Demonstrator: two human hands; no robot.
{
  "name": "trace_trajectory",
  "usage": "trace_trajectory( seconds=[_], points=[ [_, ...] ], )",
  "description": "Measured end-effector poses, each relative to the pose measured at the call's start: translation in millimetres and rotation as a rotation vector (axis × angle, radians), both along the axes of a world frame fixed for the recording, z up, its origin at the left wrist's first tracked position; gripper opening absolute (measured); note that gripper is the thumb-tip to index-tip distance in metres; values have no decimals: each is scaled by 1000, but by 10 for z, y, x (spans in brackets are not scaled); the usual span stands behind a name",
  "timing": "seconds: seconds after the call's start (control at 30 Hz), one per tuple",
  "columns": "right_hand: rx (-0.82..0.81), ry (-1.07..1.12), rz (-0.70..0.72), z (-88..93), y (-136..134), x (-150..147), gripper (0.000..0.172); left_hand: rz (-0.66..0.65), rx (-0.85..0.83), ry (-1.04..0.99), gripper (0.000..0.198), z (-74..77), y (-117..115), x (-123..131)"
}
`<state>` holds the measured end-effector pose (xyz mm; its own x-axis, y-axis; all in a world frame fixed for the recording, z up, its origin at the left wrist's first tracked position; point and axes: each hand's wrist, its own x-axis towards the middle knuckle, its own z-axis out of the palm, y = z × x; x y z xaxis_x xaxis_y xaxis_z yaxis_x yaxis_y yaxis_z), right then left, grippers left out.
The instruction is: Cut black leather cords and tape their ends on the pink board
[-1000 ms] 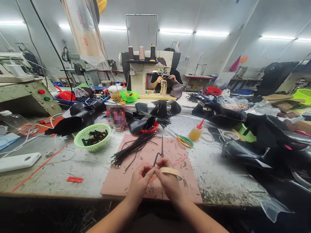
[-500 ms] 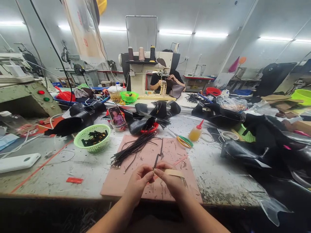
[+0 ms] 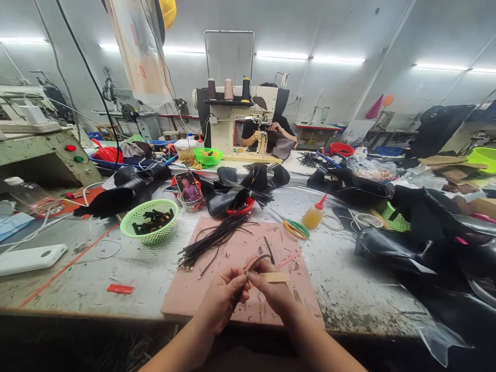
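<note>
My left hand (image 3: 225,292) and my right hand (image 3: 273,289) meet over the pink board (image 3: 182,289), thumbs and fingertips pinched together. Between them they hold a thin dark braided cord (image 3: 260,259), which curves up over the right fingers; its lower part is mostly hidden by the left hand. A beige strip of tape (image 3: 278,278) lies across the right fingers. Just beyond the hands, a short dark strip (image 3: 268,249) shows on the board, and I cannot tell whether it joins the cord. A bundle of black cords (image 3: 215,240) rests at the board's upper left.
Scissors (image 3: 296,228) and a glue bottle (image 3: 313,213) are at the right. A green basket (image 3: 149,237) of black pieces stands left, near a propped phone (image 3: 188,187). Black leather pieces (image 3: 387,248) crowd the right side. A person works at the sewing machine (image 3: 225,129) opposite.
The cord, which pointed away from me above the fingertips, now bends over toward the right hand. The left hand has turned slightly. The whole view has shifted a little.
</note>
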<state>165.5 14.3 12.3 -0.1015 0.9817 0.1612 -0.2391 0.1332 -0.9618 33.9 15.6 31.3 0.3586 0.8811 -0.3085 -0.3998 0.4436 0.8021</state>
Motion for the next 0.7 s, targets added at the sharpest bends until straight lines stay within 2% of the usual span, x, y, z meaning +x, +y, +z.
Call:
trace_trajectory(
  seconds=[0.13,0.27,0.5,0.6,0.7],
  points=[
    [-27,-75,-18,44,-4,21,22,-1,96,126,30,25,4,-20],
    [-3,-97,-4,90,25,72,23,-16,25,36,31,53,3,-8],
    [64,-107,240,155,61,147,17,-169,-88,-17,37,149,-3,-21],
    [179,-179,184,195,60,144,15,-155,-115,53,30,142,0,-37],
    [216,-306,93,200,41,118,17,-86,21,173,30,102,10,-41]
  ],
)
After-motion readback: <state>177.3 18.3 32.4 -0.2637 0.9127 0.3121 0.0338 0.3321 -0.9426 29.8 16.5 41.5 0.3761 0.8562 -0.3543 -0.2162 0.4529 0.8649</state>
